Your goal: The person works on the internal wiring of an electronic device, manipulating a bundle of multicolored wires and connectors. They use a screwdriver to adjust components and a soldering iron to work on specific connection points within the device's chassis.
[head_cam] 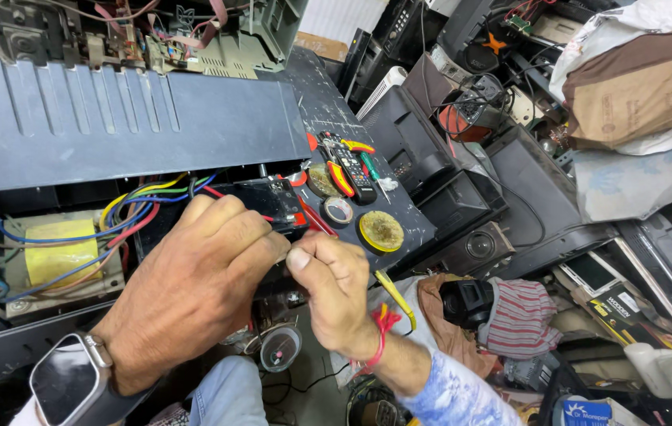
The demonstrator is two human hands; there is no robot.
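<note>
— Left hand (pixel 194 288), smartwatch on the wrist: curled narrow, fingers bent over a small black rectangular component (pixel 261 201) at the edge of an opened grey ribbed plastic appliance casing (pixel 115 122). Grip itself hidden under the knuckles; cannot tell whether pinched or merely pressed.

— And the right hand (pixel 336 288)?

— Closed in a loose fist, red thread at the wrist, thumb tip touching the left forefinger. Thin red wire (pixel 308 217) running from just above the knuckles toward the black component; held or only passing behind, cannot tell.

— Around the hands?

— Left of the left hand: bundle of blue, yellow, red and green wires (pixel 127 209) leading to a yellow-taped transformer block (pixel 60 252). Just beyond the right hand, on a dark scratched bench top (pixel 320 95): black roll of tape (pixel 337 211), round yellow-rimmed tin of brownish paste (pixel 380 231), black remote control with coloured buttons (pixel 352 167), green-handled screwdriver (pixel 369 166). Below the hands: small round clear-faced gauge (pixel 280 348). Far right: heaps of dark speaker boxes and cloth.
</note>
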